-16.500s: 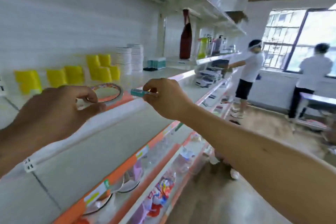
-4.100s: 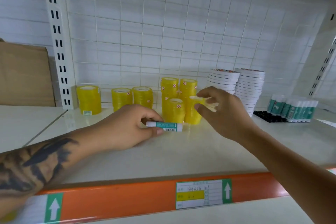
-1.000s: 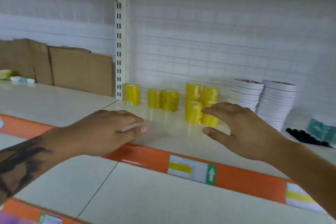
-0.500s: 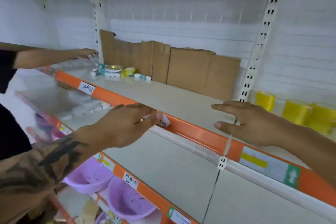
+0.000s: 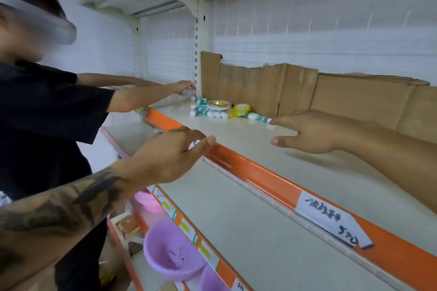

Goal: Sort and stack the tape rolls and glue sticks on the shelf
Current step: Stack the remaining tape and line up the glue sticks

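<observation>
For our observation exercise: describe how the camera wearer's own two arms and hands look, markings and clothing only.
Both forearms are bare, no sleeves in view. The left forearm carries a large dark tattoo running to the wrist. The right forearm is unmarked. Left hand and right hand wear no gloves.

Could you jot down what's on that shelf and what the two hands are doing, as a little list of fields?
Shelf: white metal shelf with orange front strip
Loose items: white-and-teal glue sticks; flat white tape roll; small yellow tape roll
Backdrop: brown cardboard sheets
Left hand: open, empty, at the strip
Right hand: open, empty, fingertips by the nearest glue stick
</observation>
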The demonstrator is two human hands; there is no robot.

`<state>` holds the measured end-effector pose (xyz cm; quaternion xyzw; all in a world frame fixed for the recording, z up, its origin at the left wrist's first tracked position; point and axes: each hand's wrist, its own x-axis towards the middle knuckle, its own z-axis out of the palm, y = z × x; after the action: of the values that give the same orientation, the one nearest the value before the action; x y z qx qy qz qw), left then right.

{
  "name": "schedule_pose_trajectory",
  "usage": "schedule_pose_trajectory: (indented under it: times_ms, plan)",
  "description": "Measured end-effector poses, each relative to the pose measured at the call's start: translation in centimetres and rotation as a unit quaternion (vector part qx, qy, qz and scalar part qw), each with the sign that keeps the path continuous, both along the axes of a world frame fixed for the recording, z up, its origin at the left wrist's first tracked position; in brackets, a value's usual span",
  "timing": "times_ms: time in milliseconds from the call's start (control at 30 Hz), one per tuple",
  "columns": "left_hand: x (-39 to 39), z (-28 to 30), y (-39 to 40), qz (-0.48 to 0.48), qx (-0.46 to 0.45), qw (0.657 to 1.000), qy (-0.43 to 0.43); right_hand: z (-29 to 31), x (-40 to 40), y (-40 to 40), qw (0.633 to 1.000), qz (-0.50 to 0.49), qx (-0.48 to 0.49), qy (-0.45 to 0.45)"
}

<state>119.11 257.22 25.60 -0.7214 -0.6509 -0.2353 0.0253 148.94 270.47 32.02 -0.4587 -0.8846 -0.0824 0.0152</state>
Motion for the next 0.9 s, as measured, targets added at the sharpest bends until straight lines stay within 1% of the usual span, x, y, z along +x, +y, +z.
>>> schedule_pose_trajectory:
  times_ms: [133, 233, 333, 367, 467, 633, 800, 900]
  plan:
    - [-3.2, 2.7, 7.3, 0.062, -0.038, 0.997, -0.009, 0.0, -4.8, 6.1, 1.0, 0.014, 0.006, 0.01]
    - [-5.2, 3.7, 12.6, 0.095, -0.059, 0.993, 0.025, -0.4, -7.6, 11.0, 0.999, 0.006, 0.008, 0.031]
    - [-6.9, 3.6, 17.0, 0.113, -0.086, 0.988, 0.061, -1.4, -9.5, 15.5, 0.997, -0.006, 0.003, 0.077]
    - [-7.7, 3.6, 18.4, 0.12, -0.085, 0.988, 0.056, -1.8, -10.2, 16.7, 0.996, -0.01, 0.004, 0.09]
    - [-9.6, 3.0, 22.2, 0.143, -0.084, 0.986, -0.005, -3.0, -11.8, 19.5, 0.993, -0.032, 0.019, 0.112]
    - [-11.1, 2.3, 26.0, 0.16, -0.079, 0.984, -0.018, -4.2, -13.8, 22.2, 0.987, -0.077, 0.023, 0.139]
    - [-11.5, 2.2, 27.5, 0.128, -0.078, 0.989, -0.007, -4.8, -15.1, 22.2, 0.974, -0.122, 0.03, 0.188]
    - [-11.9, 2.3, 28.3, 0.103, -0.065, 0.993, -0.01, -4.9, -15.9, 21.5, 0.969, -0.15, 0.019, 0.193]
